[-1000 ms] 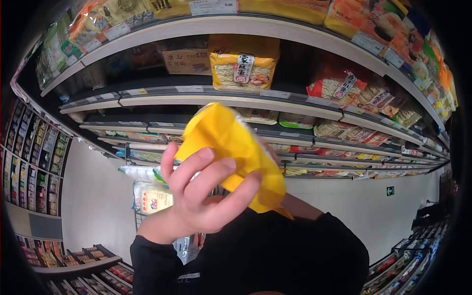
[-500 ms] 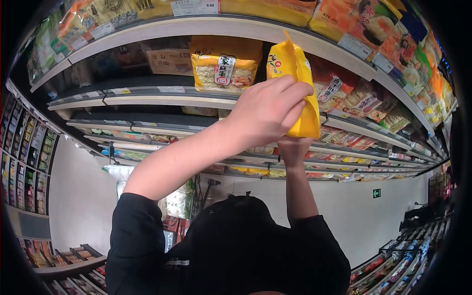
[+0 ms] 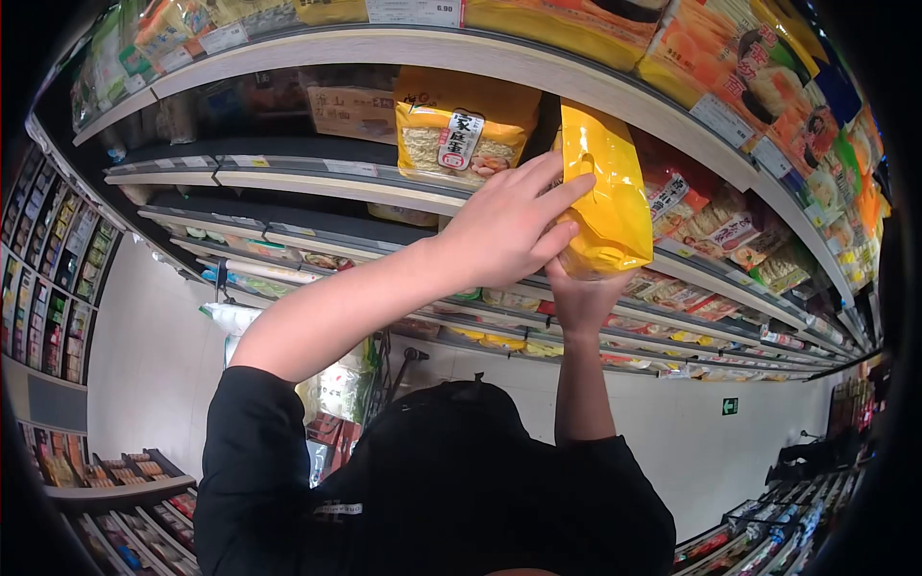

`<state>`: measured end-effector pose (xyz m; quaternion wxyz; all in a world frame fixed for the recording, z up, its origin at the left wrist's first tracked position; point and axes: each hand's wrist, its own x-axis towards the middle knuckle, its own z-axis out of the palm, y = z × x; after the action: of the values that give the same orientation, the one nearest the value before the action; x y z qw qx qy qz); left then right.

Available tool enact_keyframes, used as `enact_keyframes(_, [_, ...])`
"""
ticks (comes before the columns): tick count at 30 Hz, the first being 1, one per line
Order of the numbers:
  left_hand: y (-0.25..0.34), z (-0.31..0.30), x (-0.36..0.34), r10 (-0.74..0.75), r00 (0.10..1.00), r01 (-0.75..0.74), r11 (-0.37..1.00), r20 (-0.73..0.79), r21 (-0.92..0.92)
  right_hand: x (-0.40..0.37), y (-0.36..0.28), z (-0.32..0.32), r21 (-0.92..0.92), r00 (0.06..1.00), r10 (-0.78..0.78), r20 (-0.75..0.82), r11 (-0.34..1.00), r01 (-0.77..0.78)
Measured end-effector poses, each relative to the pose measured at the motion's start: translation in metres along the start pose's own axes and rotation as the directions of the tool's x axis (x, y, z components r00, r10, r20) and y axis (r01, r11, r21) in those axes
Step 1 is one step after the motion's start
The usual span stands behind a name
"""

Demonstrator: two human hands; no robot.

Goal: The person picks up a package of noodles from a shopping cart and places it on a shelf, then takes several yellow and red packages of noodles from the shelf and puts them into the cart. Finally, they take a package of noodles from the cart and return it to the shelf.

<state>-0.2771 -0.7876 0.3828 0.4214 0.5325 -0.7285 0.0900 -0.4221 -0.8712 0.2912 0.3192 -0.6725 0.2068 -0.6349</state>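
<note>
A yellow noodle package [image 3: 607, 192] is tilted at the front of the shelf, its top end reaching under the shelf above. My left hand [image 3: 514, 216] grips its left side, with fingers over the yellow face. Below it, my right hand [image 3: 588, 293] supports the lower end; its fingers are mostly hidden behind the package. To the left stands another yellow noodle package [image 3: 466, 125] with a clear window, upright on the same shelf.
A light shelf edge [image 3: 336, 53] curves above my hands. Red noodle packages [image 3: 715, 216] lie to the right. Lower left, a bag of goods [image 3: 341, 389] hangs near a cart. Other shelves [image 3: 58, 269] stand far left.
The held package has tipped, its top moving away toward the shelf and its yellow face turning into view. Both hands have shifted slightly with it. The view has moved a little.
</note>
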Motion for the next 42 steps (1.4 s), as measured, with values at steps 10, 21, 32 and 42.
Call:
enact_keyframes(10, [-0.009,0.009,0.013,-0.243,0.965,0.253,0.961,0.093,-0.111,0.053,-0.004,0.010,-0.139,0.987,0.157,0.027,0.979,-0.152])
enact_keyframes(21, [-0.017,0.033,0.014,-0.294,0.951,0.300,0.952,0.098,-0.055,0.089,0.020,0.042,-0.504,0.972,0.236,-0.018,0.837,-0.213])
enact_keyframes(32, [-0.033,0.045,-0.016,-0.242,0.969,0.241,0.970,0.052,0.040,0.093,0.047,0.061,-0.629,0.959,0.266,0.098,0.763,-0.147])
enact_keyframes(42, [-0.052,0.036,-0.033,-0.295,0.955,0.295,0.955,0.008,0.013,0.097,0.050,0.047,-0.694,0.877,0.417,0.237,0.705,-0.147])
